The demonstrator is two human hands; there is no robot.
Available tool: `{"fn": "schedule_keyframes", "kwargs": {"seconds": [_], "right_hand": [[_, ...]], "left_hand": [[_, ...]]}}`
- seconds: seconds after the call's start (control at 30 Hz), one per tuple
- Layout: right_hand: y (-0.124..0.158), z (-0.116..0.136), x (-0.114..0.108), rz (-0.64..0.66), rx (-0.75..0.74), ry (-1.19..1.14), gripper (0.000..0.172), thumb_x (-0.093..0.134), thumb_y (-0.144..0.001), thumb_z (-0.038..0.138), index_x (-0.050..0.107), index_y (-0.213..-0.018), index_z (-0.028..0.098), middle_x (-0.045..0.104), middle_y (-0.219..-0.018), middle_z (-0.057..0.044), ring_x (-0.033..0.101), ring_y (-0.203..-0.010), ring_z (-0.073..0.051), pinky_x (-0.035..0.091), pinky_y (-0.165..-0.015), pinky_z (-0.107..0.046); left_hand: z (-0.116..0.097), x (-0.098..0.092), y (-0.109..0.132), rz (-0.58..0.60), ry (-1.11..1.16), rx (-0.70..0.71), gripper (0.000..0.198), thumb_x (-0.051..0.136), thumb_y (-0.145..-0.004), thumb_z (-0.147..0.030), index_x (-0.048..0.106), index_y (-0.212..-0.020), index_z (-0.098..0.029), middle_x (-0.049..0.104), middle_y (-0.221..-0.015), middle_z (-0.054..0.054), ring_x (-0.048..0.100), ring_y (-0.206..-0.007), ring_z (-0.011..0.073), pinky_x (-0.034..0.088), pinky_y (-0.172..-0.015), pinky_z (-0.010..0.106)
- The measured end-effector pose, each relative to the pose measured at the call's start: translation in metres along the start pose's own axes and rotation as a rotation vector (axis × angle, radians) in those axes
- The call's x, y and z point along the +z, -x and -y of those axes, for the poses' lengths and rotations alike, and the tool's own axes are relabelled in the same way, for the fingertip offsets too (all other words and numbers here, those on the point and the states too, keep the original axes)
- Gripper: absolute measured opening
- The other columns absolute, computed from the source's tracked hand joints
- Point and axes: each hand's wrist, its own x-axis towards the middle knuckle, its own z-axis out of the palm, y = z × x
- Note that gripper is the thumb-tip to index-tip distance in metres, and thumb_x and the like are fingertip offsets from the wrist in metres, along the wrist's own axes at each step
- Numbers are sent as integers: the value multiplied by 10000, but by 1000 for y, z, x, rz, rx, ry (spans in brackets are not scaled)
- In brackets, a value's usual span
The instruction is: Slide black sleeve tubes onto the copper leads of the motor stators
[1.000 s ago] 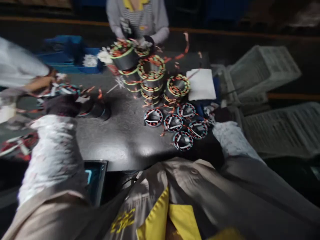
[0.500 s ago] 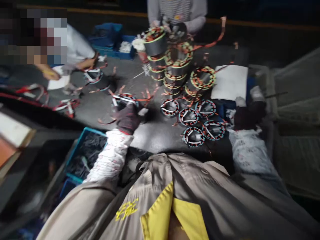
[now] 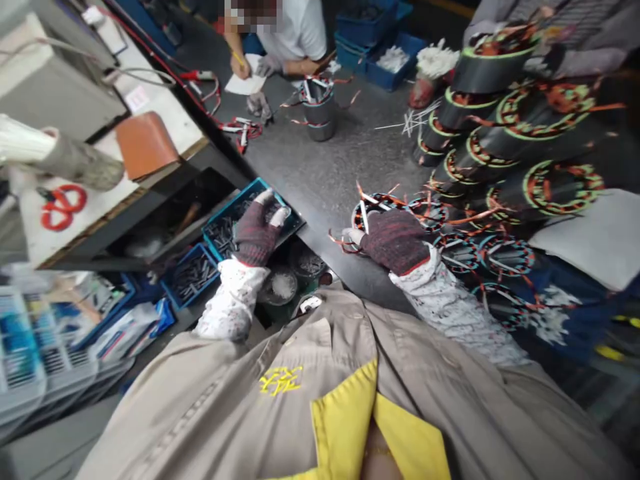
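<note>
My left hand (image 3: 259,230), in a dark knitted glove with pale fingertips, is over a blue bin (image 3: 231,204) of small dark strips. Its thumb and forefinger are apart, and nothing shows between them. On the dark table, my right hand (image 3: 400,239) is closed over the near side of a motor stator (image 3: 384,200) with copper leads and white sleeves. The thumb lies along its left side; the other fingers are mostly hidden. Several similar stators, such as one stator (image 3: 506,255), stand right of that hand.
Larger stators with green-yellow rims (image 3: 564,188) are stacked at the right. Across the table, a person holds a pen over paper (image 3: 246,75) near another stator (image 3: 319,110). Red-handled scissors (image 3: 63,207) lie on the left bench. A smaller blue bin (image 3: 190,275) sits below.
The view has swung left. My left hand has left the stator for the blue bin. My right hand has come from the table's right side onto the stator.
</note>
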Motion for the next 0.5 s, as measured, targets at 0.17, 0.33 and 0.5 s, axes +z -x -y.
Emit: {"fn": "schedule_keyframes", "kwargs": {"seconds": [0.17,0.33,0.5], "right_hand": [[-9,8,7,100,23,158,476,790,-1065,607,789,-1128,134,832,-1074,-249,826,-1065,-406,599,-897,-480],[-9,-35,21,46,-239,172,371,876,-967,565,794,-1025,208,828,-1027,-194,796,-988,-388,598,-885,-489],[-10,-56,18,178,-359,174,444,1025,-776,452,850,-1102,206,841,-1158,-214,787,-1111,-436,600,-1029,-563]], "left_hand": [[67,-17,-49,119,-444,-193,492,733,-1056,-369,767,-1521,-213,751,-1555,157,669,-1504,403,536,-1325,560],[85,10,-85,385,-634,-37,410,717,-1034,-359,856,-1395,-222,740,-1526,180,624,-1490,431,523,-1287,564],[100,42,-105,487,-634,101,482,617,-1051,-265,826,-1486,-251,626,-1709,165,464,-1662,408,272,-1443,575]]}}
